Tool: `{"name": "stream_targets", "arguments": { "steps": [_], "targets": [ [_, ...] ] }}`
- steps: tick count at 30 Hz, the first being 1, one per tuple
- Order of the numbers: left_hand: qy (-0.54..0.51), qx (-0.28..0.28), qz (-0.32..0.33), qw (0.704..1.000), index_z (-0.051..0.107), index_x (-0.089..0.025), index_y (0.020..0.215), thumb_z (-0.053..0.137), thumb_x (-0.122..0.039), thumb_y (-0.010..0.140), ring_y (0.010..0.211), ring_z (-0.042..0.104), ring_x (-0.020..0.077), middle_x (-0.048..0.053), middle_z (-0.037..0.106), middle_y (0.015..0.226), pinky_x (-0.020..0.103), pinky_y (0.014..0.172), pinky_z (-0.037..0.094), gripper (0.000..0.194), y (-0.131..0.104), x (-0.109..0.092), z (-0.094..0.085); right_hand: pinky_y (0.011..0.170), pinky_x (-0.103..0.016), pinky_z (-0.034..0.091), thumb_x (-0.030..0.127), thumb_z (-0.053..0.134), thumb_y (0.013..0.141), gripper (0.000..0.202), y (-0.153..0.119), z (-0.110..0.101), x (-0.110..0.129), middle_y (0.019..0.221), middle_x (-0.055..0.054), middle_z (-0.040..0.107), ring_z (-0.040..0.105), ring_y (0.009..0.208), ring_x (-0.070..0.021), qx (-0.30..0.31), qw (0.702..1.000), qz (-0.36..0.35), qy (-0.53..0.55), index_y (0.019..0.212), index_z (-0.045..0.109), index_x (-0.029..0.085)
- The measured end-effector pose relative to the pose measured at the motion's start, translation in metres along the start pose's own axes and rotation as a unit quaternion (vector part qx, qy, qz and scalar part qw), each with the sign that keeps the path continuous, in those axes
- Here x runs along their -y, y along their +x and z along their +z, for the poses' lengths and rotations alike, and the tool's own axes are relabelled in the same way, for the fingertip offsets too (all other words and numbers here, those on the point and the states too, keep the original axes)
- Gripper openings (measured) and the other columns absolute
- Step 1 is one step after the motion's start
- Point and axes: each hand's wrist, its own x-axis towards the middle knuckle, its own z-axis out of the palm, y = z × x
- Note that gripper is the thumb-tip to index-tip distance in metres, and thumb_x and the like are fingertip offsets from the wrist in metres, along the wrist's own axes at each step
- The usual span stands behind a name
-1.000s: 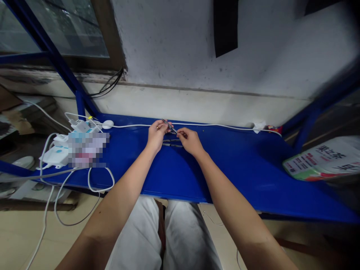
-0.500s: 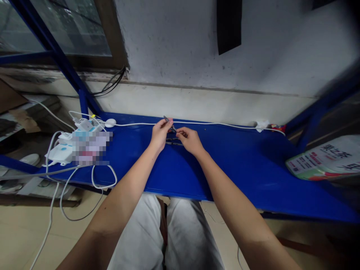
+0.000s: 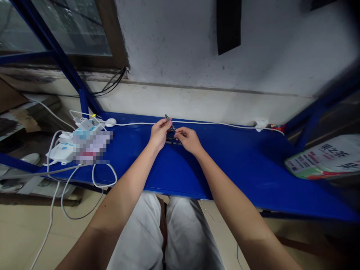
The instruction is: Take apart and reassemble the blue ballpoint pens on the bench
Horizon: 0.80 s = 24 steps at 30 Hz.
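Observation:
My left hand is closed around a slim, dark, pen-like object, whose pointed upper end sticks out above the fingers, tilted to the left. At its lower end, my right hand has thumb and fingers pinched together. Whether the right fingers grip this same piece or a small separate part is too small to tell. Beneath the hands, more slim dark pieces lie on the blue tabletop, partly covered by the fingers.
A white power strip with plugs and looping cables stands at the left. One white cable runs along the back edge, past a crumpled white piece and a red wrapper. A large labelled bottle lies at the right.
Both hands stay nearly in place. The pen-like object's upper end has shifted slightly, and the right fingertips have moved a little left, nearer the left hand.

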Motion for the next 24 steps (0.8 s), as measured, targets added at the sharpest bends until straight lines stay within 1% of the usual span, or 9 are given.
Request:
{"name": "stream_targets", "arguments": {
  "steps": [2, 5, 8, 10, 12, 14, 17, 21, 24],
  "targets": [
    [0.001, 0.001, -0.010, 1.000, 0.078, -0.018, 0.095, 0.080, -0.018, 0.083, 0.086, 0.068, 0.0172, 0.007, 0.077, 0.091, 0.032, 0.084, 0.049, 0.012, 0.0005, 0.0002, -0.0003, 0.073, -0.033, 0.057, 0.029, 0.067, 0.084, 0.011, -0.0002, 0.0006, 0.0019, 0.083, -0.004, 0.077, 0.071, 0.075, -0.0191, 0.008, 1.000, 0.010, 0.013, 0.088, 0.071, 0.021],
    [0.000, 0.012, -0.014, 1.000, 0.078, -0.018, 0.094, 0.079, -0.022, 0.085, 0.091, 0.070, 0.0195, 0.009, 0.079, 0.098, 0.034, 0.084, 0.050, 0.010, -0.0009, -0.0004, 0.0013, 0.071, -0.032, 0.055, 0.029, 0.067, 0.083, 0.010, 0.0002, 0.0010, 0.0039, 0.080, -0.004, 0.076, 0.070, 0.073, -0.0185, 0.006, 0.999, 0.018, 0.027, 0.087, 0.070, 0.020],
    [0.021, 0.012, 0.006, 1.000, 0.080, -0.019, 0.093, 0.082, -0.026, 0.084, 0.089, 0.069, 0.0183, 0.008, 0.078, 0.097, 0.032, 0.082, 0.049, 0.012, -0.0026, -0.0006, 0.0032, 0.071, -0.032, 0.055, 0.029, 0.068, 0.081, 0.010, 0.0007, 0.0009, 0.0056, 0.080, -0.004, 0.076, 0.070, 0.073, -0.0182, 0.000, 0.999, 0.017, 0.036, 0.086, 0.070, 0.020],
    [0.033, 0.000, 0.013, 0.999, 0.080, -0.019, 0.092, 0.086, -0.025, 0.080, 0.086, 0.068, 0.0171, 0.006, 0.078, 0.094, 0.032, 0.082, 0.050, 0.015, -0.0029, -0.0006, 0.0036, 0.072, -0.032, 0.056, 0.030, 0.069, 0.081, 0.011, 0.0007, 0.0006, 0.0070, 0.080, -0.004, 0.076, 0.069, 0.072, -0.0179, 0.002, 0.999, 0.017, 0.037, 0.087, 0.070, 0.020],
    [0.024, -0.002, 0.007, 1.000, 0.079, -0.019, 0.093, 0.086, -0.021, 0.078, 0.086, 0.069, 0.0175, 0.006, 0.078, 0.092, 0.033, 0.085, 0.050, 0.017, -0.0030, -0.0011, 0.0037, 0.070, -0.031, 0.055, 0.033, 0.068, 0.083, 0.014, 0.0006, 0.0000, 0.0083, 0.080, -0.004, 0.075, 0.068, 0.070, -0.0171, 0.009, 0.999, 0.022, 0.039, 0.087, 0.071, 0.020],
    [0.002, 0.010, -0.003, 1.000, 0.078, -0.018, 0.095, 0.084, -0.019, 0.080, 0.090, 0.071, 0.0192, 0.008, 0.078, 0.092, 0.035, 0.088, 0.051, 0.017, -0.0034, -0.0021, 0.0039, 0.066, -0.029, 0.054, 0.037, 0.067, 0.086, 0.018, 0.0006, -0.0008, 0.0089, 0.078, -0.004, 0.074, 0.066, 0.067, -0.0157, 0.015, 0.999, 0.029, 0.043, 0.087, 0.071, 0.020],
    [-0.014, 0.025, -0.006, 1.000, 0.077, -0.018, 0.095, 0.082, -0.022, 0.083, 0.094, 0.072, 0.0207, 0.008, 0.079, 0.094, 0.036, 0.088, 0.053, 0.014, -0.0041, -0.0029, 0.0043, 0.059, -0.027, 0.051, 0.042, 0.067, 0.087, 0.023, 0.0010, -0.0013, 0.0083, 0.076, -0.003, 0.071, 0.061, 0.061, -0.0137, 0.010, 0.998, 0.043, 0.051, 0.087, 0.070, 0.020],
    [0.013, -0.002, 0.019, 1.000, 0.078, -0.020, 0.091, 0.086, -0.024, 0.080, 0.085, 0.069, 0.0164, 0.005, 0.076, 0.089, 0.032, 0.083, 0.053, 0.014, -0.0027, -0.0008, 0.0029, 0.056, -0.026, 0.049, 0.044, 0.069, 0.085, 0.024, 0.0017, -0.0002, 0.0067, 0.076, -0.002, 0.070, 0.059, 0.060, -0.0135, 0.011, 0.997, 0.050, 0.055, 0.088, 0.069, 0.021],
    [0.000, -0.008, 0.013, 1.000, 0.076, -0.017, 0.089, 0.087, -0.020, 0.076, 0.080, 0.068, 0.0150, 0.005, 0.076, 0.088, 0.033, 0.083, 0.053, 0.017, -0.0017, -0.0001, 0.0025, 0.055, -0.026, 0.047, 0.044, 0.067, 0.086, 0.024, 0.0025, 0.0000, 0.0060, 0.072, -0.001, 0.067, 0.057, 0.058, -0.0132, 0.018, 0.997, 0.039, 0.057, 0.085, 0.068, 0.020]
  ]
}}
